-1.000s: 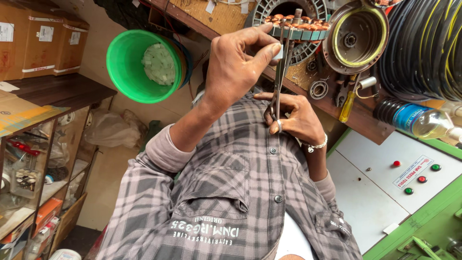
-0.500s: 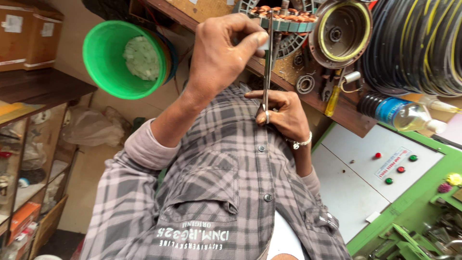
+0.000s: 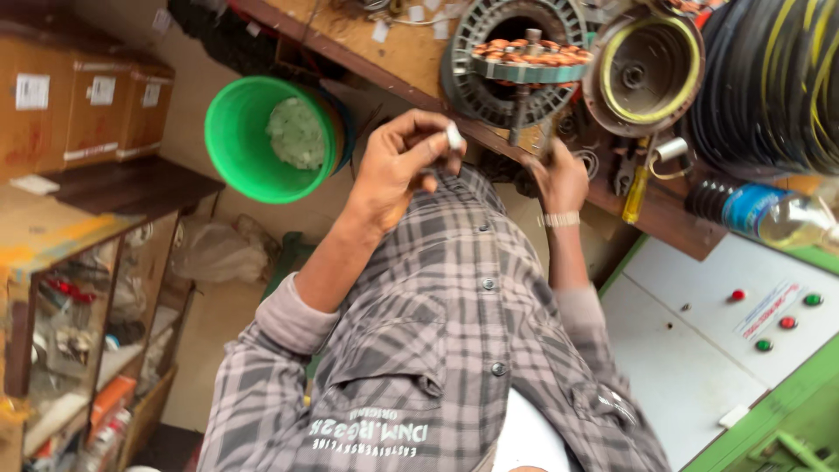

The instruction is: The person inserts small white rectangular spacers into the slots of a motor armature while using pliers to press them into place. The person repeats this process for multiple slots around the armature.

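Left hand [image 3: 398, 170]: raised, forearm angled up, sleeve pushed back to mid-forearm. Thumb and forefinger pinched shut on a white bit [image 3: 454, 136] at the tips, other fingers curled under.

Right hand [image 3: 559, 179]: further out, back of hand to camera, fingers curled closed, blurred, so can't tell what's inside them. Band on wrist, forearm near straight.

Hands apart, not touching.

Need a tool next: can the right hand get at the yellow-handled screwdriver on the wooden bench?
Probably yes: the yellow-handled screwdriver lies close beside the right hand with nothing between, though that hand seems to grip the metal shaft of the copper-wound core.
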